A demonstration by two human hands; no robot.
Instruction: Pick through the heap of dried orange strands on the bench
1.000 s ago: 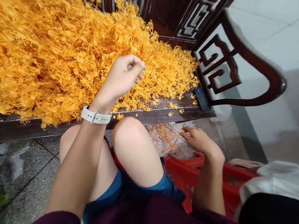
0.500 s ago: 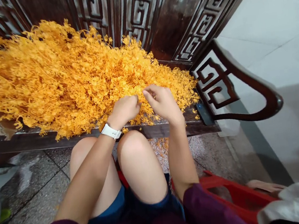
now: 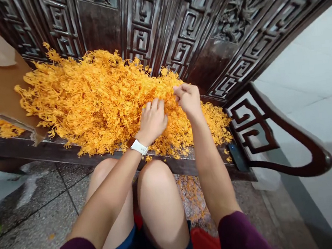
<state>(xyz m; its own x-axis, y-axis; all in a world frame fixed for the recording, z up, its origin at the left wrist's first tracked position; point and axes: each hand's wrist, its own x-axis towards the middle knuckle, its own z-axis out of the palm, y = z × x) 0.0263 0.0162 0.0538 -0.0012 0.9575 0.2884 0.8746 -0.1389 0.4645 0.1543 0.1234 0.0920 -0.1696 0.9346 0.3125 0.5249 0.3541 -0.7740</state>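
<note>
A large heap of yellow-orange artificial flower sprigs [image 3: 100, 104] spreads along the seat of a dark wooden bench [image 3: 66, 153]. My left hand [image 3: 153, 120], with a white-strapped watch [image 3: 139, 146] on its wrist, rests palm down on the front of the heap. Its fingers are stretched out a little apart over the sprigs. To its right and slightly higher, my right hand [image 3: 188, 98] is held above the heap with thumb and fingers pinched together. Whatever may be between those fingertips is too small to make out.
Carved panels [image 3: 142, 26] form the bench's back, and a curved armrest [image 3: 295, 145] closes its right end. Brown cardboard [image 3: 0, 80] stands at the left of the heap. A dark phone-like object [image 3: 238, 157] lies by the armrest. Orange bits [image 3: 192, 194] litter the floor.
The view has shifted and shows more of the cardboard. My left hand has gone from closed fingers near the front edge to spread fingers on the heap. My right hand has closed into a pinch.
</note>
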